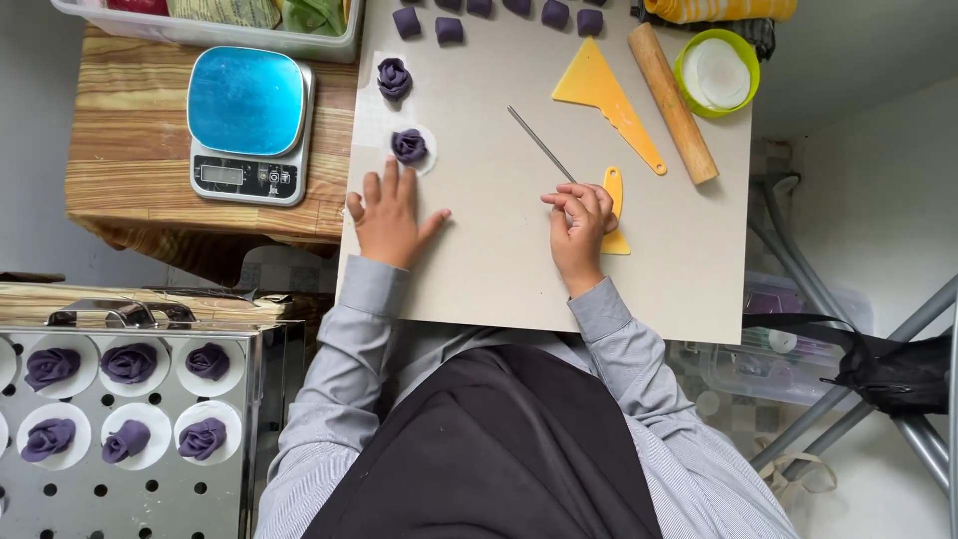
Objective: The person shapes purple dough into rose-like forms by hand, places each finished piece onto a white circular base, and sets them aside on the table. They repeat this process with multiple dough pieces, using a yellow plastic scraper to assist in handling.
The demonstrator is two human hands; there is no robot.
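Observation:
My left hand (pixel 388 217) lies flat and open on the grey work mat (pixel 519 269), its fingertips just below a purple dough rose (pixel 408 146) on a white paper round. A second dough rose (pixel 393 77) sits further up. My right hand (pixel 580 222) is curled around the near end of a thin metal stick (pixel 539 143) that slants up to the left. It rests over a small yellow plastic cutter (pixel 614 205).
A yellow scraper (pixel 606 97), a wooden rolling pin (pixel 672 103), a green-rimmed bowl (pixel 715 72) and several purple dough pieces (pixel 449 29) lie at the mat's far edge. A digital scale (pixel 248 124) stands on the wooden table. Lower left, a perforated steamer tray (pixel 130 489) holds several roses.

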